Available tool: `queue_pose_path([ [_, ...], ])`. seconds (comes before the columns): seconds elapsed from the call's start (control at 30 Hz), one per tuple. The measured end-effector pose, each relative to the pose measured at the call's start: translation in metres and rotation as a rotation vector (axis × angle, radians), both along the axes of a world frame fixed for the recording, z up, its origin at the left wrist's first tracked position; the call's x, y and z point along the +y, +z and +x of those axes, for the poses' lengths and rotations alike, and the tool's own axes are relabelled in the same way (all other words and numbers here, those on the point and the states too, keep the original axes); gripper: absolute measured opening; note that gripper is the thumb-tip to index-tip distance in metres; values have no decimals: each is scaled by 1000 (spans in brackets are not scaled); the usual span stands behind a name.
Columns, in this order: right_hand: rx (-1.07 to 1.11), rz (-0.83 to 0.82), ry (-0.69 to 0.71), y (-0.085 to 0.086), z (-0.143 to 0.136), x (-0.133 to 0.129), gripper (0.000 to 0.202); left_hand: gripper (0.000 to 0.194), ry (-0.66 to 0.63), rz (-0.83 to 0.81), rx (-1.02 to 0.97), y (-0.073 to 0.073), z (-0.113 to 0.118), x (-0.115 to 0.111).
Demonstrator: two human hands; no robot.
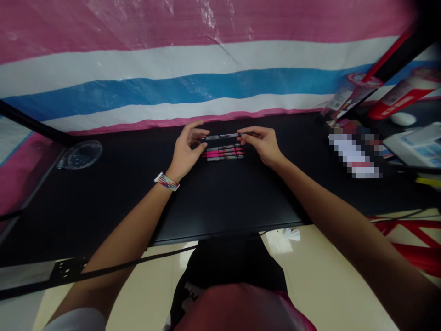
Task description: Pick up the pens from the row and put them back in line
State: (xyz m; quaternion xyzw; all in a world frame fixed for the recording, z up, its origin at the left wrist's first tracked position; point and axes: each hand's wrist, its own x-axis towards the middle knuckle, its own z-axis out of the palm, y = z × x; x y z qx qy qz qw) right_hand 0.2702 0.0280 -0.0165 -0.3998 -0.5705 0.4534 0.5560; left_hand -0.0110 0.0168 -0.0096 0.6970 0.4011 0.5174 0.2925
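Note:
A dark pen with a clear and grey barrel (222, 136) lies level, just beyond a row of several pens (223, 152), some with pink grips, on the black table. My right hand (260, 141) pinches its right end between thumb and fingertips. Around its left end is my left hand (188, 149), fingers apart and index finger raised. The left thumb tip is close to the left ends of the row; whether it touches them I cannot tell. A colourful woven band (167, 181) circles my left wrist.
A clear round plastic lid or dish (82, 154) lies at the far left of the black table (220, 197). To the right stand a clear cup (351, 94), a red and white container (403, 96), a white rounded object (404, 119) and a pale keyed device (418, 145). A striped sheet (193, 89) hangs behind.

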Motion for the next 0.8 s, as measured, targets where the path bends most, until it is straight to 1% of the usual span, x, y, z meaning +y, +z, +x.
queue_pose_path([
  [0.03, -8, -4, -1, 0, 0, -1, 21, 61, 9, 21, 9, 0, 0, 0],
  [0.07, -17, -9, -2, 1, -1, -1, 22, 62, 20, 29, 14, 0, -1, 0],
  [0.17, -33, -19, 1, 1, -2, -2, 24, 37, 57, -19, 16, -1, 0, -1],
  [0.2, -32, -19, 3, 1, -2, -3, 24, 32, 56, -26, 15, -1, 1, 0],
  [0.23, -32, -19, 4, 1, -2, -3, 24, 33, 49, -18, 15, -2, 1, 0],
  [0.27, -31, -18, 5, 0, -2, -2, 24, 39, 38, 4, 19, -2, 1, 0],
  [0.33, -25, -7, 6, -1, -1, -2, 23, 56, 30, 49, 25, -2, 2, 0],
  [0.37, -17, 3, 7, -2, -1, -1, 22, 56, 39, 52, 27, -2, 2, 0],
  [0.4, -8, 13, 10, -2, -1, 0, 21, 49, 52, 37, 30, -1, 2, -1],
  [0.47, 10, 33, 10, -3, -1, 0, 20, 27, 71, -29, 45, 0, 2, -2],
  [0.5, 13, 38, 7, -3, -1, 0, 20, 22, 73, -58, 55, 0, 2, -2],
  [0.57, 6, 37, -1, -3, -1, 0, 21, 17, 72, -73, 72, 2, 3, -3],
  [0.63, 2, 31, -2, -3, -1, 0, 20, 11, 85, -27, 78, 4, 3, -5],
  [0.8, 69, 12, 37, -3, -3, -1, 15, 10, 145, 98, 101, 7, 5, -8],
])
